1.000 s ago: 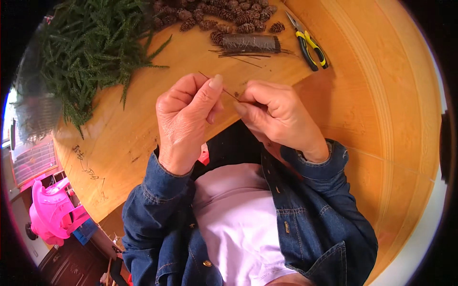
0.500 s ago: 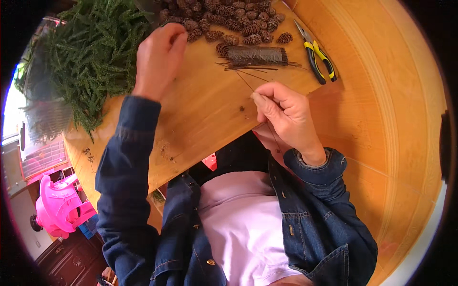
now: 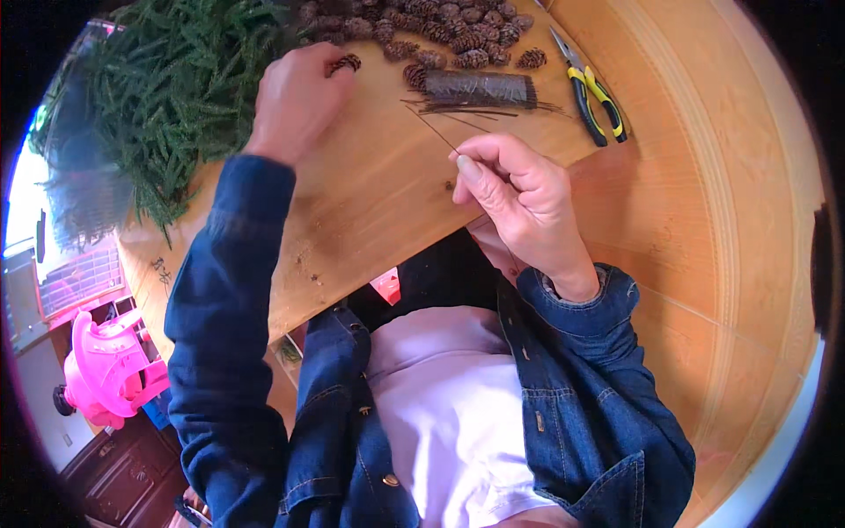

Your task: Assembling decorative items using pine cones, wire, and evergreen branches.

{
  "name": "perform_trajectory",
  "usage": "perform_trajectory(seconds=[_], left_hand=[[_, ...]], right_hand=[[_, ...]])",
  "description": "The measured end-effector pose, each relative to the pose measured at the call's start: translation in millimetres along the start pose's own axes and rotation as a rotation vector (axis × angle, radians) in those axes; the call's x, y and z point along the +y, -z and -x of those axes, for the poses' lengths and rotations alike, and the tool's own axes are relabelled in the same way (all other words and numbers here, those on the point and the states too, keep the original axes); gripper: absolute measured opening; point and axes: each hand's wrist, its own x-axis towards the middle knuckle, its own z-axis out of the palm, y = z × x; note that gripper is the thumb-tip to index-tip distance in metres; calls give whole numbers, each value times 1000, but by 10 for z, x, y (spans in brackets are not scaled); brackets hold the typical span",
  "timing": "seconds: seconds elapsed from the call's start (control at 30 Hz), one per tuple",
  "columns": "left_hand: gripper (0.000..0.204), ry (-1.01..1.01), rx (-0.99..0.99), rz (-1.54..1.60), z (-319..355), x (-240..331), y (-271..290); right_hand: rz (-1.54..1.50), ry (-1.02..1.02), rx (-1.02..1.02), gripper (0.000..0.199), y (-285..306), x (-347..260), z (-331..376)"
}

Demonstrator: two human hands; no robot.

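Between the thumb and fingers of my left hand [image 3: 304, 99] is a brown pine cone [image 3: 346, 64], just in front of the heap of pine cones [image 3: 458, 25]. My right hand [image 3: 519, 187] pinches a thin dark wire [image 3: 433, 128] over the table's near edge; the wire sticks out up and to the left, and its lower end hangs below the hand. Past that hand lies a wrapped bundle of short dark wires [image 3: 480, 90], with a few loose wires [image 3: 466, 112] along its near side.
Green artificial fir sprigs [image 3: 176, 97] are piled on the left of the wooden table [image 3: 370, 211]. Pliers with yellow and black handles [image 3: 597, 99] lie at the table's right edge. A pink plastic chair [image 3: 106, 365] stands on the floor at the left.
My left hand has drawn a pine cone from the heap, and it now shows in the fingers. My right hand has shifted slightly up and left with the wire.
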Motion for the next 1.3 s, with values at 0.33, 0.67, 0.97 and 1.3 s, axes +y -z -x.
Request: perform_trajectory(seconds=[0.33,0.67,0.97,1.3], left_hand=[[24,257,258,921,1434,577,490],[26,77,587,820,1938,375,392],[30,16,660,688,2114,206,324],[32,-11,546,887,2186,116,221]], right_hand=[[134,186,-233,7,-509,-361,-46],[246,312,-322,5,-920,-464,43],[231,189,-324,16,-1131,-498,92],[287,259,-361,25,-1172,-426,47]])
